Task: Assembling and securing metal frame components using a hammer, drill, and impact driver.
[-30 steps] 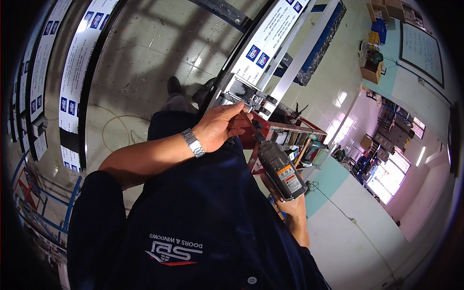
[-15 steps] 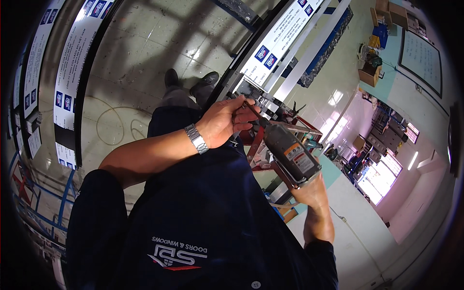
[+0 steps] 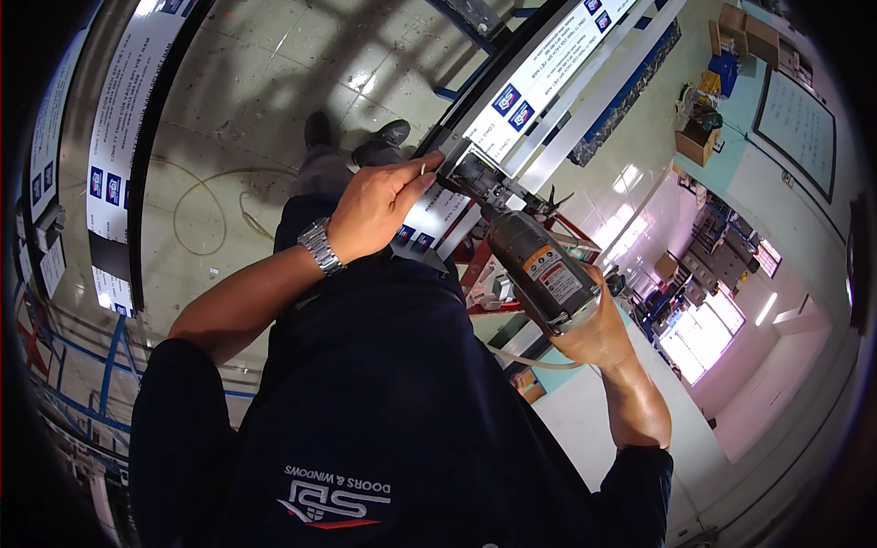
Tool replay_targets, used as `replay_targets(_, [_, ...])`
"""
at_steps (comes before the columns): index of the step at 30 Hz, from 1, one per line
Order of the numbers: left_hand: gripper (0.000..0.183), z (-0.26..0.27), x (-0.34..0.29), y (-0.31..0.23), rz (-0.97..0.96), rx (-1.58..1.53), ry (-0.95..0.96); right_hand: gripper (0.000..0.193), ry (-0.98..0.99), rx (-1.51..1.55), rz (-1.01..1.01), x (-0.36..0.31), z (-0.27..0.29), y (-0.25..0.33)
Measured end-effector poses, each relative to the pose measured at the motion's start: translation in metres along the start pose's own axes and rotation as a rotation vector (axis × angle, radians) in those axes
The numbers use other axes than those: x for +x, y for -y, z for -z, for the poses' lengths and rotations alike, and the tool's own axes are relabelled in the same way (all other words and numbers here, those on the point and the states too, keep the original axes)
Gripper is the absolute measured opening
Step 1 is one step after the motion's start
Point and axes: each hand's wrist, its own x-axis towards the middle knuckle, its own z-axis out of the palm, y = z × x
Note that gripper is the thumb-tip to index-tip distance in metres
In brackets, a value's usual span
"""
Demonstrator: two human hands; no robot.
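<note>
At the near end of the long film-wrapped aluminium profile (image 3: pixel 539 68), the left hand (image 3: pixel 375 205) closes on the end to steady it, while the right hand (image 3: pixel 594 333) wraps the grey cylindrical power driver (image 3: pixel 539 265), its nose pressed against the end fitting.

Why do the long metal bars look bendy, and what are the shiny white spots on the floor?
In the head view, the fisheye lens bends straight edges near the rim, so the aluminium profile curves; the white spots are glare from lights and windows on the glossy floor; the power drill and left hand look sharp.
</note>
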Motion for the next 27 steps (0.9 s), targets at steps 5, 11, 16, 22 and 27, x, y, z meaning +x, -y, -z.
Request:
replay_targets(5, [0.035, -0.001, 0.000, 0.003, 0.034, 0.018, 0.028, 0.058, 0.007, 0.076, 0.023, 0.004, 0.008, 0.003])
replay_targets(11, [0.032, -0.001, 0.003, 0.001, 0.010, 0.048, 0.018, 0.066, 0.063, 0.120, -0.118, 0.006, 0.014, 0.007])
replay_targets(16, [0.034, -0.002, 0.002, 0.004, 0.000, 0.049, 0.020, 0.049, -0.084, 0.171, 0.180, 0.013, 0.011, 0.012])
replay_targets(22, [0.031, -0.004, 0.003, 0.003, -0.049, 0.053, -0.049, 0.047, -0.050, 0.219, 0.145, 0.015, 0.005, 0.010])
replay_targets(27, [0.034, -0.002, 0.003, 0.001, -0.019, 0.064, -0.006, 0.057, 0.004, 0.295, -0.015, 0.017, 0.005, 0.010])
